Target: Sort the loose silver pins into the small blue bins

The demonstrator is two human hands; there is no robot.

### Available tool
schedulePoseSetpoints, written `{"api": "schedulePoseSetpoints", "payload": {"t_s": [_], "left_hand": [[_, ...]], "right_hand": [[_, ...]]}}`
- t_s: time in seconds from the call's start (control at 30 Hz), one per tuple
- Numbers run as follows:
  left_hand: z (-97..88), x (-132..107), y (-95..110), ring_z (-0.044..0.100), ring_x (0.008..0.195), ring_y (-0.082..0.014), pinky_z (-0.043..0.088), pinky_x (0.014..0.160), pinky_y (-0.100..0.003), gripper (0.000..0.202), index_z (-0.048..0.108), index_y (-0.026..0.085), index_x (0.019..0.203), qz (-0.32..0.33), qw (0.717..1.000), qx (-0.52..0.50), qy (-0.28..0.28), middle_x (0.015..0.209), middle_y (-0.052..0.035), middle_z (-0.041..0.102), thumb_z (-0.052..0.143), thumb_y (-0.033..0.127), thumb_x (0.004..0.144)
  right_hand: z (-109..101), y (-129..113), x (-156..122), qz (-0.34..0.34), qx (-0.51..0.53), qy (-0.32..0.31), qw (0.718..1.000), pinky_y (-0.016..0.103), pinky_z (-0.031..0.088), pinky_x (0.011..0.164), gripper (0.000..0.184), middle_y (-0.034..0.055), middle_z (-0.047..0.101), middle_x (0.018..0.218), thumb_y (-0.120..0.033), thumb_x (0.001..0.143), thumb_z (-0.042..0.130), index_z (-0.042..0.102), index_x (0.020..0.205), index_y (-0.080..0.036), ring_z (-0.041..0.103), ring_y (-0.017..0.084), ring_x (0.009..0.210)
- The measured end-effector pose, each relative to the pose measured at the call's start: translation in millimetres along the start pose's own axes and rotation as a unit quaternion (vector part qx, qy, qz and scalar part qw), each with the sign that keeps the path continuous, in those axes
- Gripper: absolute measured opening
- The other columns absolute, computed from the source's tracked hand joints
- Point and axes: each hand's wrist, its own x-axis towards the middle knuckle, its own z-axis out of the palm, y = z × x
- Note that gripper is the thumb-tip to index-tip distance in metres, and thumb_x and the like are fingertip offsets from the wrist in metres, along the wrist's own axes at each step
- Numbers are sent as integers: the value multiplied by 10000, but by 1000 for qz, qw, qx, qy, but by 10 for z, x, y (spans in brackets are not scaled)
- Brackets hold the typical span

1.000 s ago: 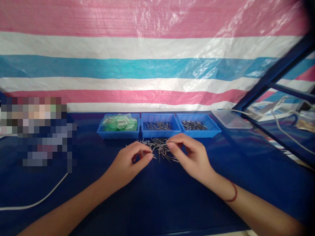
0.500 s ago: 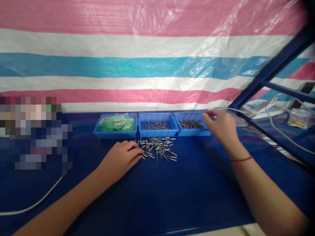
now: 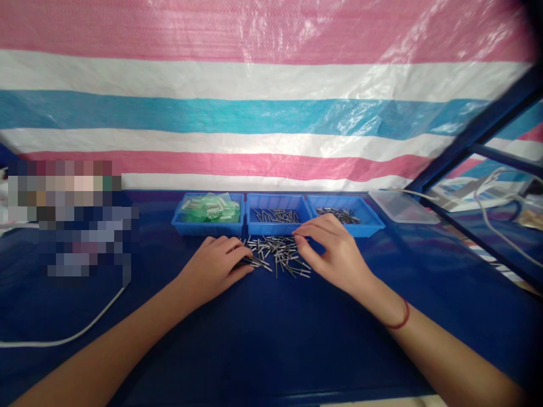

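A loose pile of thin metal pop rivets lies on the dark blue table in front of the blue bins. At its left edge my left hand rests on the table, fingers curled over several rivets whose ends stick out past the thumb. My right hand hovers at the pile's right side, thumb and forefinger a little apart, with nothing visible between them. Behind the pile, the middle blue bin has rivets in it. More rivets lie in the right blue bin, partly hidden by my right hand.
The left blue bin holds green and clear plastic packets. A clear plastic lid or tray lies to the right of the bins. White cables run at both sides. A striped sheet hangs behind, beside a dark frame.
My right hand has moved left and down from above the right bin to the pile of rivets. My left hand remains at the pile's left edge. The view has shifted slightly.
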Motion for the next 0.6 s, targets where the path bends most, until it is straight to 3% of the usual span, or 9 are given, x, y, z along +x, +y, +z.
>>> {"api": "schedulePoseSetpoints", "payload": {"t_s": [0.33,0.6], "left_hand": [[-50,13,-22,580,813,-151,302,731,-290,130,624,201,933,14,999,-21,-34,902,0,665,520,278,933],[-49,-1,-66,582,849,-156,321,739,-284,139,628,211,992,24,998,-24,-44,926,-6,661,512,265,938]], "right_hand": [[148,-76,-69,-25,60,-79,995,367,448,785,115,46,688,851,-183,864,542,656,860,-195,580,187,808],[190,-107,-97,-37,59,-113,991,362,444,779,122,51,671,831,-178,877,527,646,855,-185,564,182,788]]}}
